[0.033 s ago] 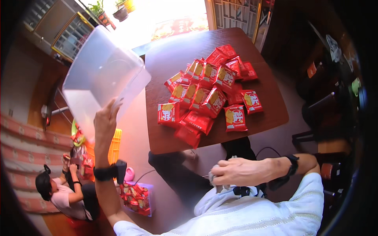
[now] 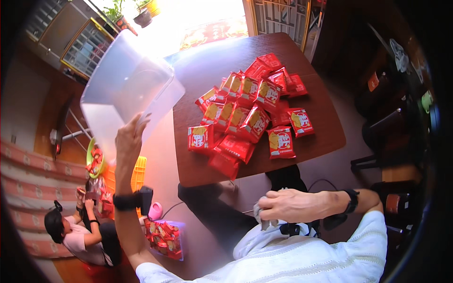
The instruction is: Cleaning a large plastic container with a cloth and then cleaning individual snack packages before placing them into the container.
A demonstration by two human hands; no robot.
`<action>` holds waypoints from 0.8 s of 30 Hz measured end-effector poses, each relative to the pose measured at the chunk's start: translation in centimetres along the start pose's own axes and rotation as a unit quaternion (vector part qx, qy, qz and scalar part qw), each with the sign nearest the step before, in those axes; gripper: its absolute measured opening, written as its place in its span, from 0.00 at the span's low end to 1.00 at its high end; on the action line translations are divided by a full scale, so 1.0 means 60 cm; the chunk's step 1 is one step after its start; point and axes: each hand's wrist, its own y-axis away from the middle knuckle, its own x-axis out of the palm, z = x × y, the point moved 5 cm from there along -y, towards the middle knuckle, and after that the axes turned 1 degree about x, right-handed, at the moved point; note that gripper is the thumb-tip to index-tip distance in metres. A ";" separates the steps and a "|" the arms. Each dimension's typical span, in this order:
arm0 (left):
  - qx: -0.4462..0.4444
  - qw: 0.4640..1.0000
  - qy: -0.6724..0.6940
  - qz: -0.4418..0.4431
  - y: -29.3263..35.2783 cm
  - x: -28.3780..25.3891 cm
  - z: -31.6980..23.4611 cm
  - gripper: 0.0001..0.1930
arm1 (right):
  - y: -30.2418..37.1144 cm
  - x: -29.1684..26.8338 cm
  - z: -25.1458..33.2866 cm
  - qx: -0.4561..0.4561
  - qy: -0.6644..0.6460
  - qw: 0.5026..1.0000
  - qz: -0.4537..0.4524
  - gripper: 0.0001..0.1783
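My left hand is raised at the left of the table, closed on the rim of a translucent plastic box. The box is tilted, and no contents show through its walls. Close to my lap, my right hand is closed around a crumpled grey cloth, most of which the fingers cover. A heap of red snack packets lies on the brown table. Two packets sit side by side at the heap's near right, one of them this red packet.
On the floor at left, a lidless clear bin holds red packets, with a yellow crate and a green basin beyond it. A seated person handles something there. Dark chairs line the right side.
My left hand and the plastic box have shifted slightly to the right. My right hand still holds the cloth in nearly the same place.
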 end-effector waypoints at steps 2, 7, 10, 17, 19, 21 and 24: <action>0.038 0.999 0.012 0.006 -0.068 0.042 0.001 0.14 | 0.035 0.005 -0.019 0.030 -0.018 0.999 -0.014 0.10; 0.072 0.994 0.069 0.037 -0.192 0.135 0.008 0.15 | 0.110 0.036 -0.072 0.194 -0.095 0.961 -0.174 0.10; 0.068 0.995 0.043 0.065 -0.229 0.175 -0.019 0.15 | 0.145 0.064 -0.087 0.250 -0.140 0.928 -0.239 0.08; 0.068 0.992 0.041 0.099 -0.253 0.204 -0.039 0.13 | 0.176 0.096 -0.107 0.289 -0.186 0.895 -0.284 0.10; 0.074 0.990 0.043 0.110 -0.254 0.208 -0.045 0.13 | 0.175 0.096 -0.109 0.288 -0.185 0.896 -0.282 0.10; 0.077 0.989 0.045 0.118 -0.253 0.208 -0.041 0.13 | 0.171 0.092 -0.109 0.288 -0.182 0.898 -0.279 0.10; 0.085 0.988 0.059 0.119 -0.250 0.202 -0.042 0.12 | 0.164 0.091 -0.109 0.280 -0.167 0.899 -0.293 0.08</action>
